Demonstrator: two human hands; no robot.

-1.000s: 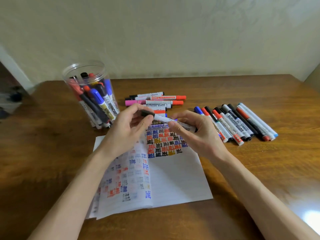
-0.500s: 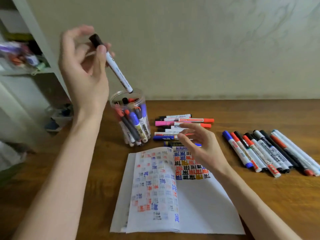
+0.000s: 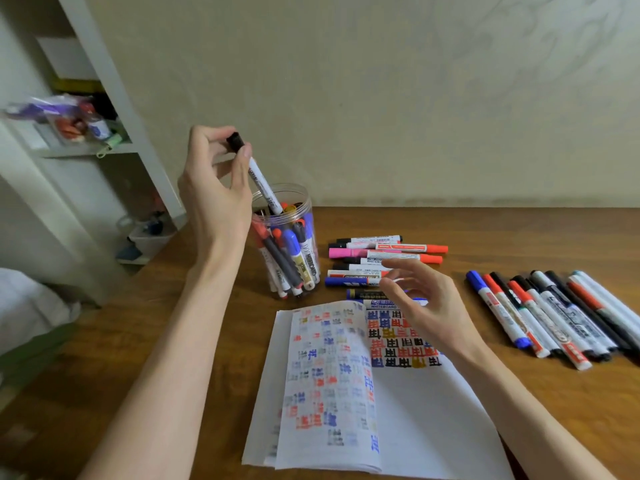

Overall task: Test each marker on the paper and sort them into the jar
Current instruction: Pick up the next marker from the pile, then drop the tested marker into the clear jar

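My left hand [image 3: 214,188] pinches a white marker with a black cap [image 3: 258,174] by its top. The marker points down, and its lower end sits inside the mouth of the clear plastic jar [image 3: 304,202], which holds several markers. My right hand [image 3: 426,303] hovers with loosely spread fingers over the top edge of the paper [image 3: 415,417], holding nothing. The paper lies open in front of me, covered with coloured test marks.
A pile of markers [image 3: 384,258] lies behind the paper, right of the jar. A row of markers [image 3: 554,313] lies at the right on the wooden table [image 3: 519,237]. White shelving [image 3: 104,98] stands at the left, off the table.
My left hand has brought the black-capped marker down from above, so its tip is now inside the jar's mouth. My right hand let go of it earlier and stays over the paper.
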